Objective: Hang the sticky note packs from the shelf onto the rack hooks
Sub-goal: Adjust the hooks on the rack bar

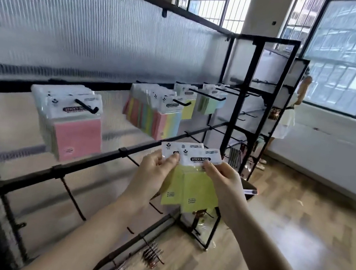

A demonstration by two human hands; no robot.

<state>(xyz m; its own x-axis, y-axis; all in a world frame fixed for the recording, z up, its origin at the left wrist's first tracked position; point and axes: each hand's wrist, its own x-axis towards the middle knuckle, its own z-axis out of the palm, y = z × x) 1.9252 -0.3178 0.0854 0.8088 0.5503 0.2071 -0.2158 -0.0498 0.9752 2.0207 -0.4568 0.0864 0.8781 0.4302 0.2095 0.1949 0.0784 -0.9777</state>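
Both my hands hold yellow sticky note packs (190, 189) in front of the black rack (91, 157). My left hand (155, 173) pinches the white header card of the left pack (171, 149). My right hand (223, 180) pinches the header of the right pack (201, 158). The packs overlap and hang below the row of filled hooks. A pink stack (74, 134) hangs on a hook (86, 107) at left. A multicoloured stack (152, 115) hangs mid-row, and a few more packs (209, 102) hang further right.
Bare hooks (72, 197) stick out from the lower bars. A second black rack (255, 113) stands at the right end, with a person (289, 114) beyond it by the windows. Loose metal hooks (151, 254) lie on the wooden floor.
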